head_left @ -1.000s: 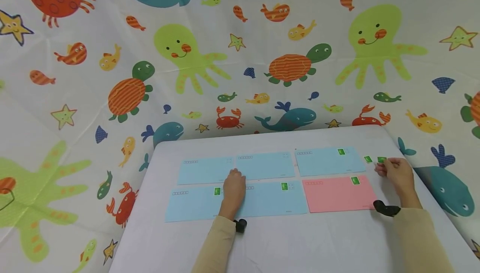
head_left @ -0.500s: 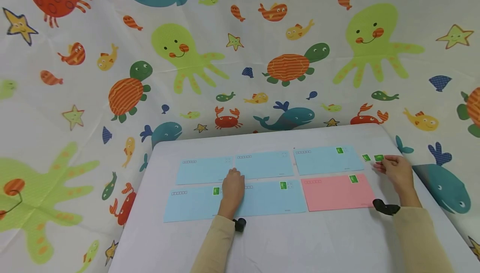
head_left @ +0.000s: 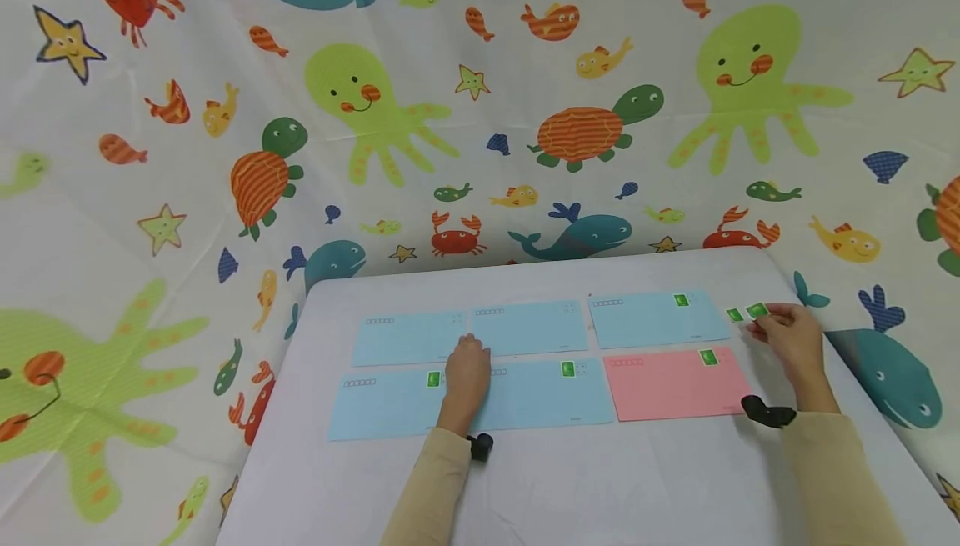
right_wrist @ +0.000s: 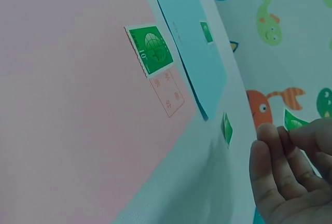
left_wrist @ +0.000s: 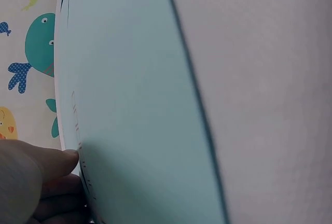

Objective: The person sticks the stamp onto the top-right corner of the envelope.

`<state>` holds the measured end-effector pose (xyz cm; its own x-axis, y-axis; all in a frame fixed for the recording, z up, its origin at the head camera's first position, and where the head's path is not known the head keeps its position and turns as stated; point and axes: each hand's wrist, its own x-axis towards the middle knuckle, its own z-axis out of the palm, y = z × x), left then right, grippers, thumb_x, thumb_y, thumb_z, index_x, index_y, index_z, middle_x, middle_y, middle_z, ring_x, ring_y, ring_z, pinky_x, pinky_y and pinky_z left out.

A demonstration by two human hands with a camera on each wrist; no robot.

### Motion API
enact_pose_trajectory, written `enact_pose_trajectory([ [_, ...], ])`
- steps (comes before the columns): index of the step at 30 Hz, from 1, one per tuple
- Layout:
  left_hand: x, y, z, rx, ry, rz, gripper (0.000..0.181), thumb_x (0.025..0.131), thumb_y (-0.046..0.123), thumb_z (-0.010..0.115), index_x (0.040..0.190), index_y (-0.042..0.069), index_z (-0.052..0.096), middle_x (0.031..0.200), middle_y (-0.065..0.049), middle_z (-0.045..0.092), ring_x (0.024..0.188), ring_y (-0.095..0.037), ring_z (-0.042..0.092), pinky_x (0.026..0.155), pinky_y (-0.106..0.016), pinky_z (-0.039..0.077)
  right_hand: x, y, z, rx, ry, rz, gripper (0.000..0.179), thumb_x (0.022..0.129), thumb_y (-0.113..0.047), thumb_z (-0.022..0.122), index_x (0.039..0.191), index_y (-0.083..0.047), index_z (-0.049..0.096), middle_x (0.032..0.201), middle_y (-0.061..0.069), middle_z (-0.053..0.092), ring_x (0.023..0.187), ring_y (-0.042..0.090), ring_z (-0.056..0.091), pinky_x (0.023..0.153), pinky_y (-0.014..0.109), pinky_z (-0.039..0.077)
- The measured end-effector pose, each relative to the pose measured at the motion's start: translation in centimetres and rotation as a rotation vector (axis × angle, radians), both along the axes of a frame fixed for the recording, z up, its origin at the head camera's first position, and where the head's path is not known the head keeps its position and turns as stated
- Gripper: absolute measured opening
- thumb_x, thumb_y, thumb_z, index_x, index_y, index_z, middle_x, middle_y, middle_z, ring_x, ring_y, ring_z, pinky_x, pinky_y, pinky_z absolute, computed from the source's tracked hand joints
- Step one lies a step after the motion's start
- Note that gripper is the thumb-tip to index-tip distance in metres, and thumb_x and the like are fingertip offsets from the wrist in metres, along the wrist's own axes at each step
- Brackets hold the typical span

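Note:
At the table's right side my right hand (head_left: pixel 797 350) pinches a green postage stamp (head_left: pixel 757 311) between thumb and fingertips. In the right wrist view that stamp partly shows beyond the fingers, raised off the table. A loose green stamp (head_left: pixel 734 314) lies just left of it. My left hand (head_left: pixel 468 379) rests on the envelopes, fingers pointing forward, covering part of the lower middle blue envelope (head_left: pixel 543 400). Its thumb (left_wrist: pixel 57 163) shows at an envelope's edge in the left wrist view. A pink envelope (head_left: pixel 667 392) bears a stamp in its upper right corner.
Upper left (head_left: pixel 408 342) and upper middle blue envelopes (head_left: pixel 532 331) have bare corners. The upper right envelope (head_left: pixel 645 325) and lower left envelope (head_left: pixel 382 413) carry green stamps. A sea-animal curtain (head_left: pixel 420 129) hangs behind the white table (head_left: pixel 637 488).
My right hand has lifted the pinched stamp slightly up, and the stamp now tilts. The left hand stays in place. The head view has shifted a little.

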<state>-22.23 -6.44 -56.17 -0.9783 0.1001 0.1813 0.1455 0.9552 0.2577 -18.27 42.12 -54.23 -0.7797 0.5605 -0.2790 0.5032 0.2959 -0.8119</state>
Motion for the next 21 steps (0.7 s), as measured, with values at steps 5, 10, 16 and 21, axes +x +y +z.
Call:
enact_pose_trajectory([
  [5,-0.1,0.0,0.0,0.002,0.000,0.001,0.026,0.094,0.013,0.069,0.106,-0.010,0.073,0.119,-0.025,0.070,0.114,-0.037,0.069,0.088,-0.046,0.060,-0.1,-0.4,0.0,-0.010,-0.001,-0.003,0.055,0.105,-0.026,0.047,0.151,0.000,0.034,0.123,0.017,0.055,0.067,-0.010,0.057,0.065,0.010,0.055],
  [10,-0.1,0.0,0.0,0.000,0.011,0.002,0.027,0.093,0.014,0.070,0.106,-0.010,0.073,0.118,-0.024,0.071,0.111,-0.036,0.070,0.086,-0.045,0.061,-0.3,-0.8,0.1,-0.010,0.019,0.012,0.059,0.104,-0.029,0.049,0.151,0.001,0.032,0.130,0.023,0.055,0.065,-0.013,0.057,0.066,0.009,0.054],
  [16,-0.2,0.0,-0.1,0.015,0.005,0.008,0.028,0.093,0.014,0.070,0.108,-0.010,0.073,0.120,-0.025,0.070,0.114,-0.037,0.069,0.087,-0.046,0.060,-1.0,-1.6,0.4,0.002,0.024,0.022,0.059,0.104,-0.030,0.050,0.151,0.001,0.032,0.136,0.026,0.053,0.064,-0.014,0.057,0.067,0.010,0.055],
  [21,-0.3,-0.1,-0.1,0.014,0.004,0.006,0.029,0.093,0.013,0.070,0.109,-0.011,0.072,0.119,-0.026,0.070,0.113,-0.038,0.069,0.086,-0.047,0.060,-1.3,-2.4,0.7,0.011,0.063,0.048,0.056,0.105,-0.026,0.049,0.150,0.003,0.034,0.130,0.024,0.055,0.065,-0.013,0.059,0.067,0.012,0.056],
])
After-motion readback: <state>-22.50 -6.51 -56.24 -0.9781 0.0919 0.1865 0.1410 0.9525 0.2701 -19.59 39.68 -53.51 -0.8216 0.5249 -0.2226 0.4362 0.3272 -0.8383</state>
